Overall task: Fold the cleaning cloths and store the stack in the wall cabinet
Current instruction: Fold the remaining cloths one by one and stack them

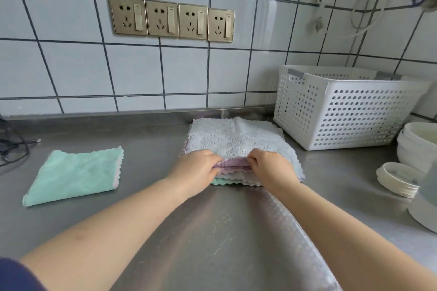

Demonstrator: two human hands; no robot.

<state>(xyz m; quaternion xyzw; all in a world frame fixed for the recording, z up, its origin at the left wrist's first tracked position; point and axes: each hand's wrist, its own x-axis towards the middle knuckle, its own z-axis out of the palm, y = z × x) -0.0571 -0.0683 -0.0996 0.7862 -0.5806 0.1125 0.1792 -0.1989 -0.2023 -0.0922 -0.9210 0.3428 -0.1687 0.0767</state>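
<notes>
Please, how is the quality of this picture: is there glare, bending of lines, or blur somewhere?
Head view: wide-angle bending curves the tile lines of the wall; soft glare streaks the steel counter between the forearms; the right edge is blurred around the bowls; the cloth stack and both hands, left hand, right hand, look sharp.

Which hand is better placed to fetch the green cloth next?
Probably the left hand: the green cloth lies alone on its side of the counter, while the right hand would have to cross over the stack.

Head camera, close, looking forward-down at counter [146,139].
</notes>
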